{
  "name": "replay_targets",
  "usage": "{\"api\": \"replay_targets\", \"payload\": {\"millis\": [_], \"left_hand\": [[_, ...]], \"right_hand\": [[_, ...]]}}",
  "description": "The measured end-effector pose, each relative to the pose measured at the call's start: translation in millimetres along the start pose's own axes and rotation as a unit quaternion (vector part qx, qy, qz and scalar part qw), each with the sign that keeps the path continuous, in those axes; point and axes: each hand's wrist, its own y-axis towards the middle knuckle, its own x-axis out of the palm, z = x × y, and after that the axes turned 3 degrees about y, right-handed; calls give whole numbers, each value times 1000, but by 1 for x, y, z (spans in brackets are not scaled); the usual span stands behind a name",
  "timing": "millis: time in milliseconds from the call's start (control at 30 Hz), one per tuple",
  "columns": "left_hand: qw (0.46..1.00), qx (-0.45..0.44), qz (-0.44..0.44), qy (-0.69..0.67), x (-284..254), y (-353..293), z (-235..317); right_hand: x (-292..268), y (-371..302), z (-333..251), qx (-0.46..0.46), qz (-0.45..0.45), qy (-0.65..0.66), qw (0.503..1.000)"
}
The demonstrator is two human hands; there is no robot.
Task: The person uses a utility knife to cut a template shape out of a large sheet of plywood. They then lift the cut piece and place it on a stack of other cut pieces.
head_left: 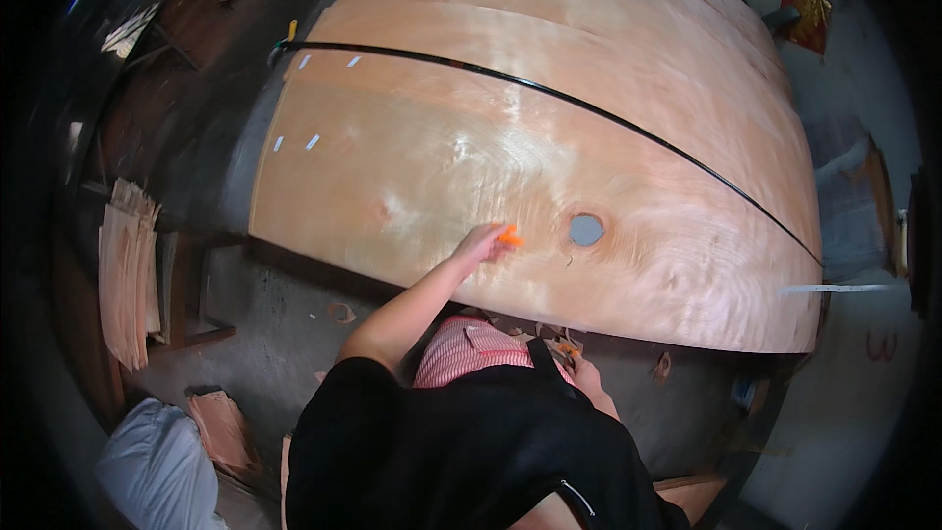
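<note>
My right hand (587,373) sits low against my apron, beside my striped shirt (461,351); its fingers curl around something small and orange, too hidden to name. Farther out, my left hand (481,243) reaches over the near edge of the veneer sheet (471,137), fingers pinching an orange tool (509,236) pressed to the wood. Just right of it is a round knot hole (586,230). Beyond, a black line (549,93) crosses the sheet. Veneer scraps (126,270) stack far left.

Single head view; looks steeply down, close over veneer sheet (549,137); fisheye bends edges; dark rim.
</note>
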Motion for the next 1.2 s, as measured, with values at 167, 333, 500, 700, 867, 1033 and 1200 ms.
{"api": "replay_targets", "payload": {"millis": [167, 333, 500, 700, 867, 1033, 1200], "left_hand": [[989, -28, -1, 146, -11, -113, -78], [984, 25, 43, 170, -16, -219, -157], [974, 45, 89, 204, -58, -314, -234], [968, 9, 221, 122, -134, -400, -246], [962, 66, 258, 55, -210, -429, -250], [920, 80, 299, 241, -280, -468, -227], [905, 111, 357, 201, -372, -570, -238]], "right_hand": [[43, -18, -7, -83, -5, -9, 996], [107, -47, -37, -134, -62, -16, 989], [178, -70, -57, -129, -167, -40, 977], [199, -76, -90, -167, -201, -73, 962], [280, 24, -34, -182, -203, -40, 961], [274, 25, -156, -129, -232, -98, 959], [288, 31, -337, -108, -270, -89, 952]]}}
